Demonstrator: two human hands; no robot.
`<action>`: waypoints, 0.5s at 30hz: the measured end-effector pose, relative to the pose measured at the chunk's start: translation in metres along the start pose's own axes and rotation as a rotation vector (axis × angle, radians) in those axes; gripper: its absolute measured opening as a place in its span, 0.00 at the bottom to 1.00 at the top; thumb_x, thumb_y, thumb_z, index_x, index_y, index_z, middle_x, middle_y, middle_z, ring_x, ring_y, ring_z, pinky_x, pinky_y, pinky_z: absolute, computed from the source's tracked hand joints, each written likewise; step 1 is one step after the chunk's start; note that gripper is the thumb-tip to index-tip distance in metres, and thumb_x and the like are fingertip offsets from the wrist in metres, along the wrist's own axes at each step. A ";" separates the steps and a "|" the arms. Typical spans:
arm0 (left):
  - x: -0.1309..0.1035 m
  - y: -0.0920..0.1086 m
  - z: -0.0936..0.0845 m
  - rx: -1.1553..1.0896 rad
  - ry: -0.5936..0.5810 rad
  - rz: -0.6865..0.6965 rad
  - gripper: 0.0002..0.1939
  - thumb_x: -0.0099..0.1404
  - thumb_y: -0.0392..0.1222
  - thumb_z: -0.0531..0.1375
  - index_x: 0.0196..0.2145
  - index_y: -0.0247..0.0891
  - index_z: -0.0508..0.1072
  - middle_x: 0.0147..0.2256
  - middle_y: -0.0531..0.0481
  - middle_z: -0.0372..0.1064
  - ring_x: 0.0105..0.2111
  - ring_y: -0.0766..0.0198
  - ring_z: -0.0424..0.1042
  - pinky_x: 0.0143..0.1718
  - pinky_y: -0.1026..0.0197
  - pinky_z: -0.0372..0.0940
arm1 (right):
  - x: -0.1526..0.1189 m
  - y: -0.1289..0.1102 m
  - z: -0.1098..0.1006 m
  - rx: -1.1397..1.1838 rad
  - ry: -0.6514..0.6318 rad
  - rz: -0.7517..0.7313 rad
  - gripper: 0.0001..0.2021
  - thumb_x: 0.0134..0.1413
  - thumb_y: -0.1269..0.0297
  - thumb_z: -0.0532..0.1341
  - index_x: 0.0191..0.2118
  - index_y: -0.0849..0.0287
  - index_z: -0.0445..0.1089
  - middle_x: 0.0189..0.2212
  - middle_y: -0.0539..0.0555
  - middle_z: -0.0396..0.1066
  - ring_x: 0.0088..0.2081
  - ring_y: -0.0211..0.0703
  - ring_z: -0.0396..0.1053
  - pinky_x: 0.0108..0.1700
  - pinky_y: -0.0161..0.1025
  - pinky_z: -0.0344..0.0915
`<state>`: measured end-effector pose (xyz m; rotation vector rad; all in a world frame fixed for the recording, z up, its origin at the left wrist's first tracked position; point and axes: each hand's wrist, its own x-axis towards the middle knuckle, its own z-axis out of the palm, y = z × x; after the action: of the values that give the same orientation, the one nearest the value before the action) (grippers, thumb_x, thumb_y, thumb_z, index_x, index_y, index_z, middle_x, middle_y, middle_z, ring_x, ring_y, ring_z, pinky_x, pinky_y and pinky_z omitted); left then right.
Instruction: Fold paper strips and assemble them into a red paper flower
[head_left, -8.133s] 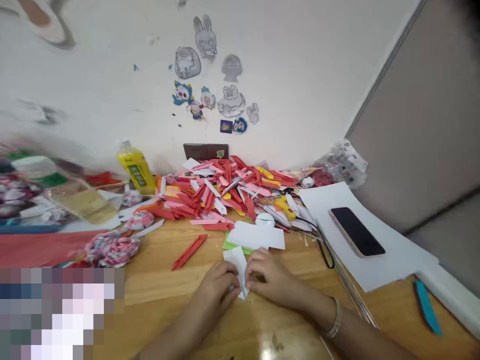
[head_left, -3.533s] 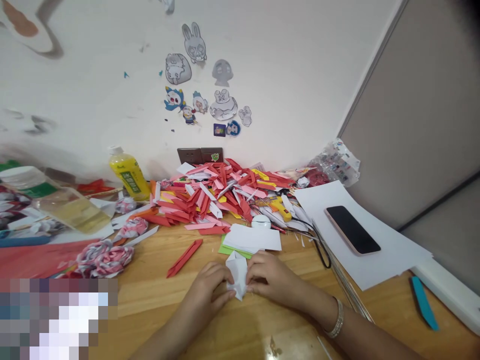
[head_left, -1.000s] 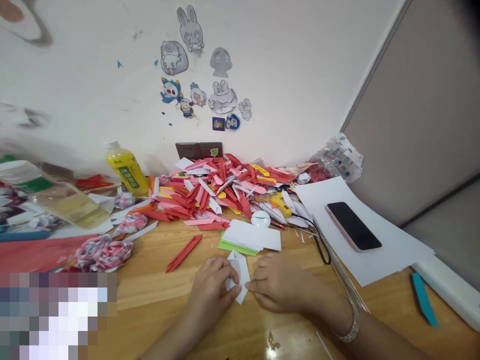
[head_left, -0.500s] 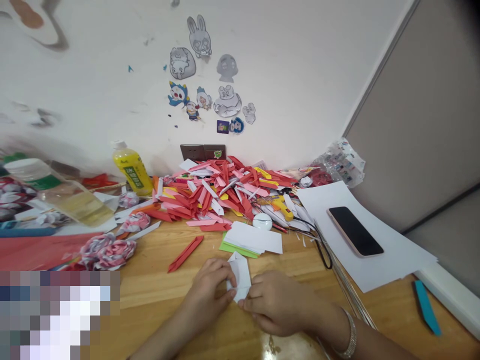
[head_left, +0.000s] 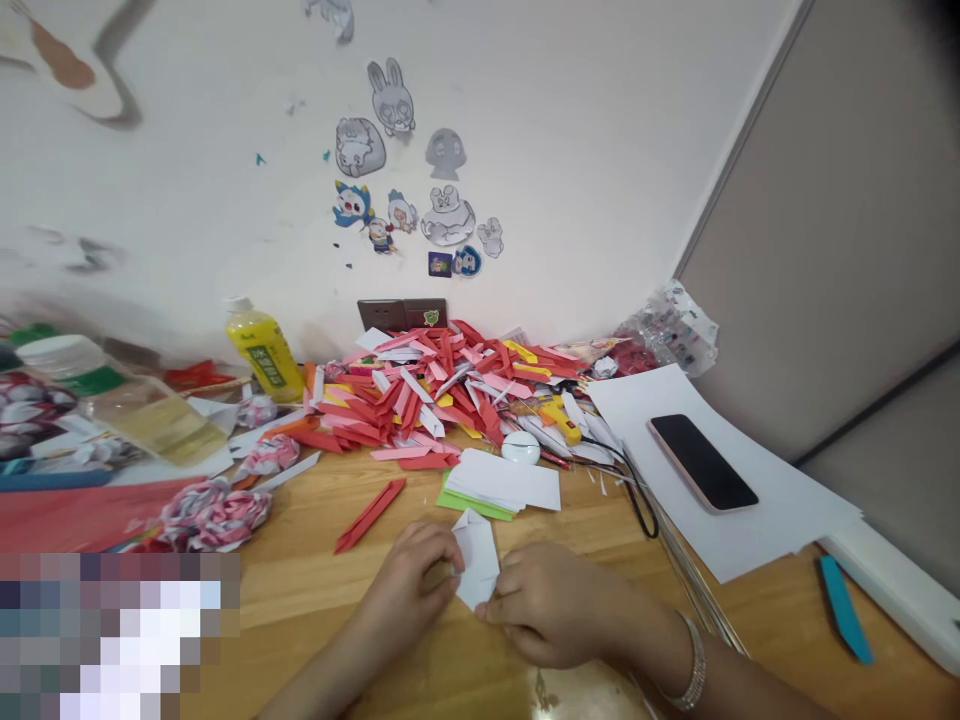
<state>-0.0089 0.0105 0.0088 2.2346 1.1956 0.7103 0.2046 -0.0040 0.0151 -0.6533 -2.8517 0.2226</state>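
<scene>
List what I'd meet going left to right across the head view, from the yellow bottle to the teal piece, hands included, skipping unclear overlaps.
Yellow bottle → red folded strip → left hand → white folded paper → right hand → phone → teal piece.

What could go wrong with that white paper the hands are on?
The white paper might crease crookedly or tear if the left hand at one edge and the right hand near its lower corner pull unevenly.

The loose white sheets just beyond it could get bumped and slide.

The heaped folded strips behind might tumble if knocked.
</scene>
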 end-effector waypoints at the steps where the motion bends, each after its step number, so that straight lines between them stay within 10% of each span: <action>1: -0.001 -0.001 -0.002 -0.005 0.020 0.029 0.06 0.56 0.31 0.55 0.27 0.39 0.70 0.31 0.48 0.73 0.36 0.58 0.71 0.38 0.56 0.67 | -0.001 0.002 0.000 0.012 0.006 -0.004 0.12 0.51 0.70 0.55 0.40 0.56 0.72 0.26 0.50 0.72 0.28 0.40 0.63 0.30 0.37 0.52; 7: -0.006 -0.021 -0.006 0.417 0.107 0.489 0.22 0.61 0.29 0.50 0.51 0.40 0.67 0.50 0.43 0.71 0.53 0.55 0.66 0.50 0.51 0.65 | -0.006 0.017 -0.015 0.107 0.028 -0.032 0.15 0.45 0.73 0.57 0.37 0.53 0.75 0.24 0.49 0.70 0.28 0.39 0.62 0.33 0.37 0.55; 15: -0.009 -0.021 -0.003 0.599 0.168 0.634 0.14 0.64 0.32 0.50 0.44 0.36 0.70 0.41 0.41 0.76 0.44 0.55 0.74 0.42 0.53 0.71 | -0.003 0.019 -0.009 0.098 0.028 0.104 0.10 0.49 0.55 0.64 0.32 0.57 0.73 0.26 0.50 0.69 0.34 0.41 0.63 0.37 0.37 0.55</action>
<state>-0.0274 0.0141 -0.0043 3.1774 0.8255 0.8644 0.2172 0.0121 0.0195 -0.7781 -2.7628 0.3640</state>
